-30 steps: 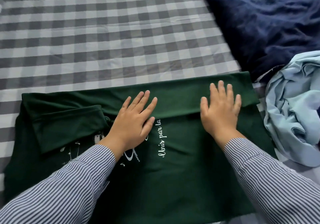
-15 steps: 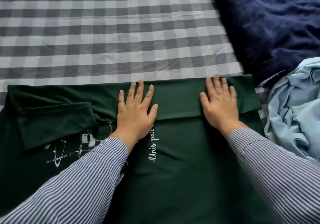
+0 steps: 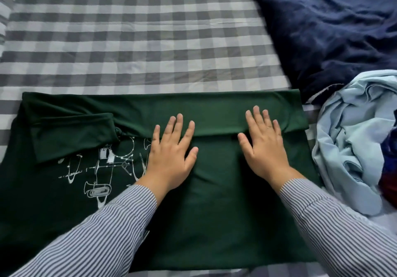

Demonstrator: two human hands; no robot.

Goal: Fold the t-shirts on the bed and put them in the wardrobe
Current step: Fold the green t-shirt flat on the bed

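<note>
both hands, left (image 3: 169, 158) and right (image 3: 263, 148), press flat with fingers spread on the green shirt (image 3: 214, 201), which lies on the bed (image 3: 129, 40). lifting them carelessly could spring the far fold open; the tucked sleeve (image 3: 73, 135) may slip.

Left hand (image 3: 171, 154) and right hand (image 3: 263, 145) flat on green t-shirt (image 3: 225, 212), checked bedsheet (image 3: 129, 40), light blue garment (image 3: 348, 148) beside

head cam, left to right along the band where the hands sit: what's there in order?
folded-in sleeve of the green t-shirt → white instrument print → left hand → right hand → crumpled light blue garment
</note>
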